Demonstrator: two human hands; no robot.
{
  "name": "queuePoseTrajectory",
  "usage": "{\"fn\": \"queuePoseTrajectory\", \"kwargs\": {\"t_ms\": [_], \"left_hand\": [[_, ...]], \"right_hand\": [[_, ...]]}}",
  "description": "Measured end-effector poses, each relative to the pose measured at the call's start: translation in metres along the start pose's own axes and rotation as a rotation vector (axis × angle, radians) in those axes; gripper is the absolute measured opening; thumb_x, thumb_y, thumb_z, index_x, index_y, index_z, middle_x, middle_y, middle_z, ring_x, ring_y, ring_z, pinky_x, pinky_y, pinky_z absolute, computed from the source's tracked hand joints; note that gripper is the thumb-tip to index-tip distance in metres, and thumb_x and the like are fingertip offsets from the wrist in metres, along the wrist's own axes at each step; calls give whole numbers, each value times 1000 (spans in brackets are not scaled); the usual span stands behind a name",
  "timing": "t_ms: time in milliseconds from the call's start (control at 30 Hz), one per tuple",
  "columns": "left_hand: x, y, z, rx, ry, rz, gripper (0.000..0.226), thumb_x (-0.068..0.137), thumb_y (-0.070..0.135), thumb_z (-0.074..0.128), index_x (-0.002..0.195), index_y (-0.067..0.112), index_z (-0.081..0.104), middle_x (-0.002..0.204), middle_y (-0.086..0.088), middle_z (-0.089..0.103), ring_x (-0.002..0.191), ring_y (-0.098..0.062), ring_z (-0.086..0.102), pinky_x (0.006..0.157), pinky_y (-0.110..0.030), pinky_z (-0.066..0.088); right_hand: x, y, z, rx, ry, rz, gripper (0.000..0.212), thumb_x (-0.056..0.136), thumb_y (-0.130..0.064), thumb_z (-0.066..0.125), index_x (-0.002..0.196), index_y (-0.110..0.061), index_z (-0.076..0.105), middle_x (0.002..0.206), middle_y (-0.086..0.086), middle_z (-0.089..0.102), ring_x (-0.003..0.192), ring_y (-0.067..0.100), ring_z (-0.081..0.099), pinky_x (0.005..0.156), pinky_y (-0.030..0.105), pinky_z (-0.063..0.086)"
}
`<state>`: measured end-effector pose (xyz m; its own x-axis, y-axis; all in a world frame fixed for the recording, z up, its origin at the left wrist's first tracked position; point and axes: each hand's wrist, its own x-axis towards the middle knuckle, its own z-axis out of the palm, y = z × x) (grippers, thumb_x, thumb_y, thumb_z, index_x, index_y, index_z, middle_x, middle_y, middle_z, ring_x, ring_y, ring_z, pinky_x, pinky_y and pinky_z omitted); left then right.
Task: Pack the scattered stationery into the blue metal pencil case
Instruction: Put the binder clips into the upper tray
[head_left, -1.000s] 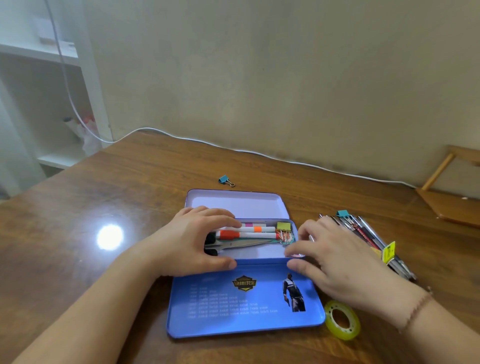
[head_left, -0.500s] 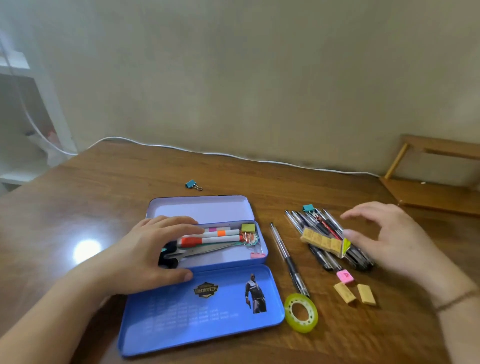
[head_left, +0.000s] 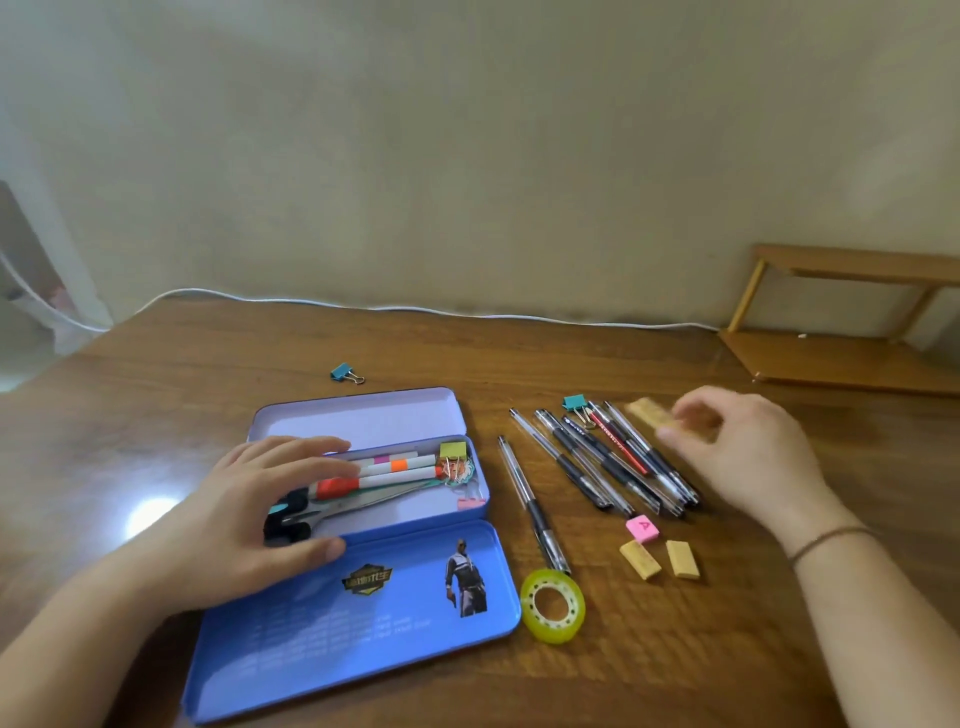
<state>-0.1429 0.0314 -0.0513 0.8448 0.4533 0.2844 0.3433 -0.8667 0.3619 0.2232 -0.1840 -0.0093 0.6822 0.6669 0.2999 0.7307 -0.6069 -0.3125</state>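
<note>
while the left hand (head_left: 260, 512) is laid flat with fingers spread over the open blue metal pencil case (head_left: 363, 561), a tan eraser strip (head_left: 649, 413) is pinched in the right hand (head_left: 737, 447). the case is found well to the left of that strip, whose long axis is slanted across the pens (head_left: 602, 457).

Beige wall (head_left: 467, 156) behind brown wooden table (head_left: 156, 374), wooden rack (head_left: 841, 358) at far right

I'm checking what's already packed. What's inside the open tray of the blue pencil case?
In the pencil case tray: white markers, scissors, a yellow binder clip, a pink clip. The left hand covers the tray's left end, hiding anything there.
</note>
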Motion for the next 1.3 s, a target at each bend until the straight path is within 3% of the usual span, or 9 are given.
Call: {"fn": "queuePoseTrajectory", "kwargs": {"t_ms": [100, 233, 400, 500, 600, 867, 1000, 1067, 1300], "left_hand": [[8, 10, 1, 65, 29, 27, 59, 76, 77, 53, 127, 49, 54, 141, 27, 45, 133, -3, 39, 107, -38, 34], [28, 28, 6, 135, -1, 80, 55, 80, 74, 48, 128, 49, 54, 135, 27, 50, 128, -3, 43, 106, -33, 34], [50, 49, 10, 244, -90, 144, 57, 80, 73, 46, 128, 44, 56, 133, 25, 53, 123, -5, 48, 103, -31, 40], [70, 50, -1, 51, -32, -2, 57, 79, 72, 48, 123, 37, 62, 126, 23, 57, 121, 1, 47, 100, -18, 36], [95, 21, -10, -75, 112, -187, 31, 91, 40, 61, 118, 26, 66, 122, 10, 60, 114, -10, 54, 93, -21, 36], [132, -70, -12, 84, 77, -434, 45, 86, -6, 52, 126, 11, 62, 137, -11, 55, 124, -30, 51, 101, -27, 36], [142, -84, -14, 151, -27, -383, 47, 84, -3, 56, 125, 20, 63, 131, -9, 55, 119, -28, 53, 96, -29, 40], [146, -87, -14, 174, -69, -355, 43, 86, 3, 61, 124, 21, 65, 126, -7, 58, 111, -28, 57, 93, -29, 44], [148, -90, -13, 256, -39, -326, 21, 84, 16, 62, 104, 20, 66, 104, -2, 60, 98, -23, 56, 77, -27, 42]], "right_hand": [[5, 24, 2, -22, 102, 180, 15, 83, -42, 68, 91, -30, 65, 82, -4, 60, 80, 20, 55, 69, 36, 54], [6, 28, 13, -85, -20, 269, 12, 84, -43, 67, 89, -32, 65, 92, -4, 62, 98, 23, 54, 78, 39, 53], [11, 2, 19, 47, 126, 2, 25, 90, -33, 60, 114, -27, 63, 122, -6, 63, 121, 19, 50, 90, 36, 48], [24, -32, 26, 81, -93, -180, 35, 94, -32, 55, 129, -35, 54, 132, -11, 56, 127, 12, 45, 96, 34, 45], [44, -53, 38, -27, -250, -212, 40, 95, -32, 54, 134, -40, 48, 139, -7, 51, 128, 16, 45, 100, 39, 44], [73, -70, 44, -178, -244, -238, 18, 88, -37, 63, 106, -36, 66, 110, -3, 61, 110, 20, 51, 100, 41, 37], [64, -83, 25, 209, -22, -268, 4, 85, -32, 68, 89, -32, 68, 84, -14, 64, 88, 11, 59, 79, 29, 48], [39, -100, 22, 480, -71, -276, 6, 84, -27, 71, 88, -31, 69, 80, -12, 66, 76, 6, 60, 67, 21, 47], [-15, -125, 57, 321, -223, -329, 9, 87, -39, 62, 90, -34, 69, 83, -16, 67, 83, 3, 57, 66, 26, 50]]}}
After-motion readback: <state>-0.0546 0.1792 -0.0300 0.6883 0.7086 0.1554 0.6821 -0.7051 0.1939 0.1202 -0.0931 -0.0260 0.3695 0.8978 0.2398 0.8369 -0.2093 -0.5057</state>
